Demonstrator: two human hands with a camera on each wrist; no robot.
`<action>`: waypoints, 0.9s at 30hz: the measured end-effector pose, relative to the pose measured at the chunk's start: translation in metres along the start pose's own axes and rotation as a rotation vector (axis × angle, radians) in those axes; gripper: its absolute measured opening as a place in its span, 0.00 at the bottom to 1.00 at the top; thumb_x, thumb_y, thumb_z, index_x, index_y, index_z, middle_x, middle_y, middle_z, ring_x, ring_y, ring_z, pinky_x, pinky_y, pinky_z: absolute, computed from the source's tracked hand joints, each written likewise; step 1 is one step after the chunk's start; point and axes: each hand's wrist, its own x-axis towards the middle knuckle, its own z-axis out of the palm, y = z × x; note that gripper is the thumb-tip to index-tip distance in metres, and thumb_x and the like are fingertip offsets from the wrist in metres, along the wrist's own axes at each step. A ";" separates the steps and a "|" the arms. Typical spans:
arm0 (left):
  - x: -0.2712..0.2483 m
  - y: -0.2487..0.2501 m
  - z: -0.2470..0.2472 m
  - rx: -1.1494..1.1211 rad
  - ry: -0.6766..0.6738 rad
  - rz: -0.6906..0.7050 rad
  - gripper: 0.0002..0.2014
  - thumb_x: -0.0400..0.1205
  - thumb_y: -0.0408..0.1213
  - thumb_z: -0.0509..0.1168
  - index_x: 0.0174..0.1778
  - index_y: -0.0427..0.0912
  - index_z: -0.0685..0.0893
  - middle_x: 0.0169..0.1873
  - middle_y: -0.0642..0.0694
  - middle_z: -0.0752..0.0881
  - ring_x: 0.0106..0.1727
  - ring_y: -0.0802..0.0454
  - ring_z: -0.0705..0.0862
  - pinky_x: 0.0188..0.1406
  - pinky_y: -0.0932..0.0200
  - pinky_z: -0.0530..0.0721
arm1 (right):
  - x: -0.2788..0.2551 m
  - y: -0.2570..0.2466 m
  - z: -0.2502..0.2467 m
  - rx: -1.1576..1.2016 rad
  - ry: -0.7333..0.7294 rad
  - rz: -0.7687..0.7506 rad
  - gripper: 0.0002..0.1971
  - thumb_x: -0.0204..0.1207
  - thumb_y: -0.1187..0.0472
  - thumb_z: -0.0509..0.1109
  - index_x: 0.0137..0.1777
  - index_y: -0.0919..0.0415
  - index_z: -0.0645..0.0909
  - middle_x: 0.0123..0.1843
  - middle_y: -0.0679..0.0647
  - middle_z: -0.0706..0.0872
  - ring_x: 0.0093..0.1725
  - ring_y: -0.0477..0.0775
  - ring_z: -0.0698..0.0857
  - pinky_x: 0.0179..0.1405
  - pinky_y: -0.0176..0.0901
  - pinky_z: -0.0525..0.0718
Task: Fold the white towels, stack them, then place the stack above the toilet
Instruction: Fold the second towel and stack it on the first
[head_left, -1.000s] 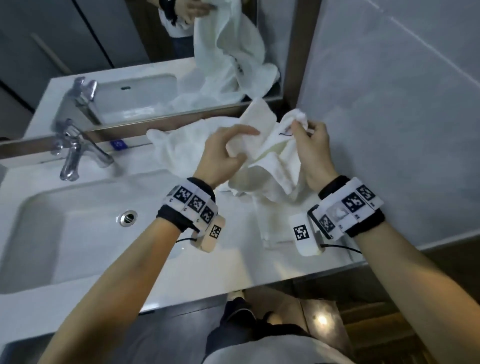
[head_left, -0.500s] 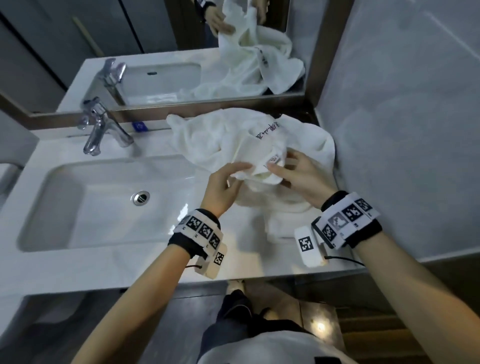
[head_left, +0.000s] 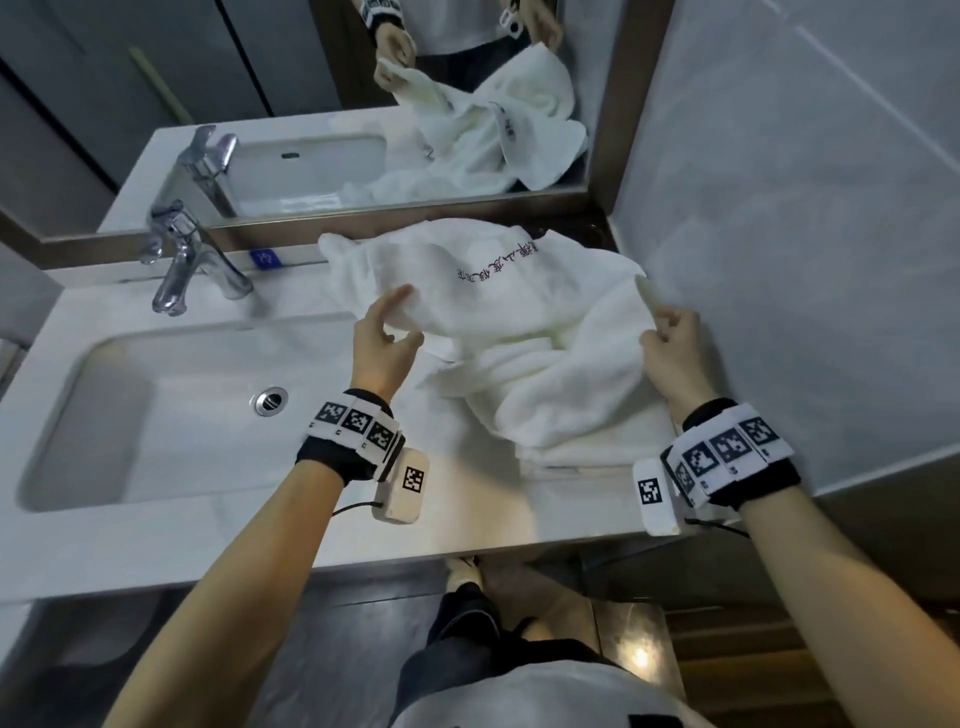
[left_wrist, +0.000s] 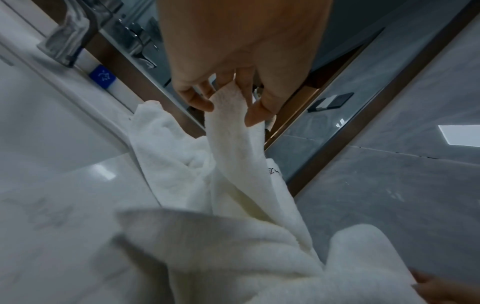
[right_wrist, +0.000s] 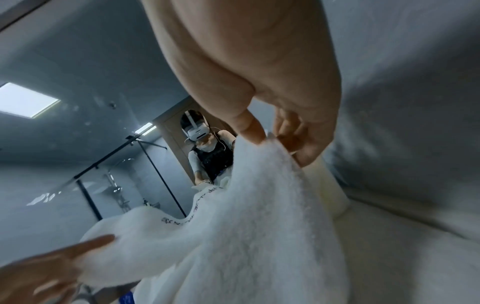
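Could not read the dark writing on the towel (head_left: 498, 312), too small. Could not tell one towel from another in the heap. Lost the near part of the towel to blur in the left wrist view. Saw only a blurry edge of the left hand (right_wrist: 39, 273) in the right wrist view. Cut off the sink (head_left: 62, 415) at the left edge.

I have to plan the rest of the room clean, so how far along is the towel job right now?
Early. Done: one folded towel seems to lie on the counter under the loose one, though it is mostly hidden. In hand: the left hand and the right hand each pinch an edge of the lettered white towel, spread out and not yet folded. Left: folding it, stacking, and carrying the stack to the toilet, which is not in view.
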 end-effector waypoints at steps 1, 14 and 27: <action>0.000 0.001 0.002 0.017 -0.005 0.028 0.26 0.71 0.19 0.62 0.65 0.41 0.82 0.65 0.47 0.82 0.66 0.47 0.79 0.54 0.55 0.80 | -0.001 0.002 0.000 -0.037 0.021 -0.018 0.22 0.77 0.68 0.62 0.71 0.61 0.66 0.65 0.59 0.78 0.50 0.54 0.80 0.43 0.40 0.79; 0.016 0.016 -0.008 0.146 -0.246 0.212 0.15 0.70 0.24 0.63 0.48 0.46 0.83 0.48 0.51 0.84 0.49 0.53 0.81 0.51 0.60 0.80 | -0.069 0.009 0.083 -0.739 -0.612 -0.762 0.13 0.77 0.64 0.65 0.60 0.62 0.81 0.62 0.56 0.82 0.63 0.58 0.79 0.61 0.48 0.75; 0.070 0.032 -0.032 0.199 -0.342 0.309 0.19 0.74 0.20 0.61 0.51 0.45 0.87 0.50 0.51 0.86 0.43 0.63 0.81 0.40 0.80 0.75 | -0.052 -0.004 0.135 -1.279 -0.469 -0.523 0.18 0.81 0.58 0.60 0.68 0.63 0.74 0.70 0.62 0.74 0.69 0.64 0.71 0.66 0.56 0.69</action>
